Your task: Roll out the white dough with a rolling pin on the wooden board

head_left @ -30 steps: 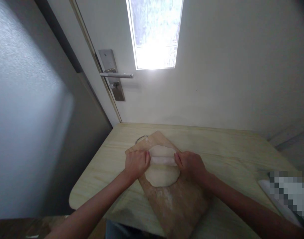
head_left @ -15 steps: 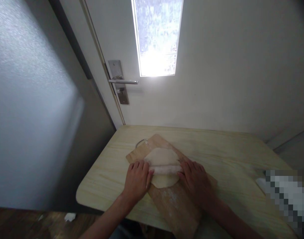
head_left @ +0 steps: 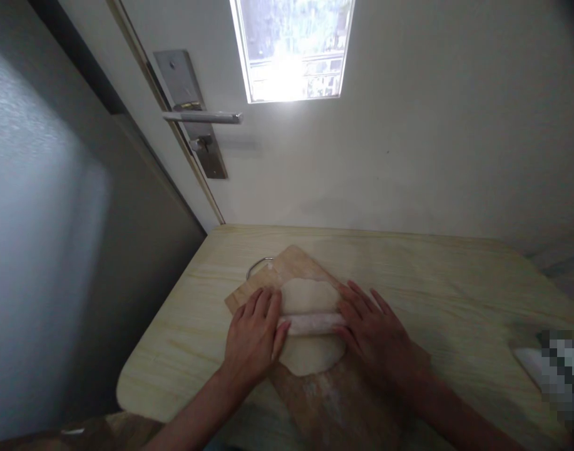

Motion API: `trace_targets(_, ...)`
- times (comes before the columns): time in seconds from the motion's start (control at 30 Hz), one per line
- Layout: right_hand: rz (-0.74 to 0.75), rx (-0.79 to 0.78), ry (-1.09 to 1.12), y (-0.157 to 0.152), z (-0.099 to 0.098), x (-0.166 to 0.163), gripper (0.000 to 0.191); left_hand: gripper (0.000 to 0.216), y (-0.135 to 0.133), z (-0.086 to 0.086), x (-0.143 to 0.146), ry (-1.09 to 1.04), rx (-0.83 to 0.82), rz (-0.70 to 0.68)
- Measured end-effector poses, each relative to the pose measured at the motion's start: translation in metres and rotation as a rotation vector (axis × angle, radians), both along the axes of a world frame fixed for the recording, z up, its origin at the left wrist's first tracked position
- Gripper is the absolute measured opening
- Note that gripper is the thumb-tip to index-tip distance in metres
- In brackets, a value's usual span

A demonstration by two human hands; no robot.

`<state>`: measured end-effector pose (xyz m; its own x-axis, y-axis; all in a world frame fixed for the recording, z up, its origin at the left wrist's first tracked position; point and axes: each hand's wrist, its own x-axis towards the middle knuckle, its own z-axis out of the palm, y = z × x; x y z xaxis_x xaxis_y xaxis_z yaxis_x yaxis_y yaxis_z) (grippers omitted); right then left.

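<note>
A flattened round of pale dough [head_left: 310, 357] lies on a wooden cutting board [head_left: 333, 401] dusted with flour. Across the dough rests a whitish rolling pin [head_left: 311, 324], its middle showing between my hands. Over its left end my left hand [head_left: 253, 332] is closed, thumb along the near side. My right hand [head_left: 374, 326] covers the right end, its thumb against the pin and its fingers reaching forward over it. Both ends of the pin are hidden under the hands.
The board lies aslant on a light wood table [head_left: 456, 294], with a metal loop handle [head_left: 256, 266] at its far left corner. Behind stands a white door [head_left: 409, 144] with a lever handle [head_left: 205, 117]. A blurred-out object [head_left: 566, 369] sits at the right.
The view has moved closer and tilted down. My right hand's fingers have stretched out further forward over the rolling pin. The pin still lies across the dough.
</note>
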<state>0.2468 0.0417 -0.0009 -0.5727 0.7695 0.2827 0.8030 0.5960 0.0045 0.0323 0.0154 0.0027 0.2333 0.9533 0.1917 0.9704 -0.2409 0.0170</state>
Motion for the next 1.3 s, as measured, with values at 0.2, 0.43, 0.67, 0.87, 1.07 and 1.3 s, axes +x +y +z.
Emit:
trace_targets(0.2,-0.068,-0.104,-0.031,0.031,0.006,-0.010,0.041,0.043,0.035,0.006,-0.001,-0.029,-0.045,0.014)
trace_targets(0.43,-0.099,-0.147,-0.028,0.063,0.006,-0.016,0.046,0.041,0.063,0.012,0.000,-0.045,-0.072,0.013)
trace_targets(0.67,-0.136,-0.150,-0.011,0.072,0.006,-0.018,0.051,0.039,0.076,0.010,-0.002,-0.058,-0.005,0.067)
trace_targets(0.87,-0.174,-0.073,0.003,0.052,0.011,-0.021,0.043,0.031,0.058,0.009,0.003,-0.035,0.073,0.078)
trace_targets(1.07,-0.205,-0.069,0.052,0.027,0.010,-0.021,0.038,0.031,0.032,0.007,0.012,-0.014,0.116,0.136)
trace_targets(1.3,-0.194,-0.058,0.183,-0.015,0.000,-0.019,0.033,0.028,-0.007,0.002,0.016,-0.073,0.206,0.215)
